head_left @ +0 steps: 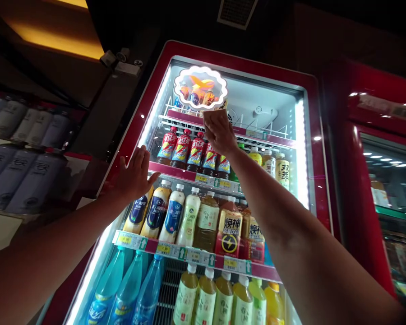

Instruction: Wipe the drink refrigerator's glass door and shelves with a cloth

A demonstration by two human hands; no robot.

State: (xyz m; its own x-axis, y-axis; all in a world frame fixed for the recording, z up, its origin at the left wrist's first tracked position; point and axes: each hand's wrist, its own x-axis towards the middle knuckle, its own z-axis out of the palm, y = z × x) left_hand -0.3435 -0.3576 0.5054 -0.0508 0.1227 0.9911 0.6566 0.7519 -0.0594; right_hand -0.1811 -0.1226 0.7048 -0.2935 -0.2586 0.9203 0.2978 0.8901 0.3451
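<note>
A red drinks fridge (311, 149) stands before me, lit inside, with bottles on several shelves. My left hand (135, 174) lies open and flat against the fridge's left frame, fingers spread upward. My right hand (219, 133) reaches up to the top wire shelf (257, 131), its fingers closed round the base of a pale bottle or can (220, 107) whose upper part is hidden by a glowing scalloped sign (200, 87). Just below that hand stands a row of red-labelled bottles (186, 151).
Milky tea bottles (165, 212), yellow-black energy bottles (228, 230), blue bottles (128, 289) and green tea bottles (206, 298) fill the lower shelves. A second red fridge (385, 180) stands at the right. A poster of grey bottles (16, 153) covers the left wall.
</note>
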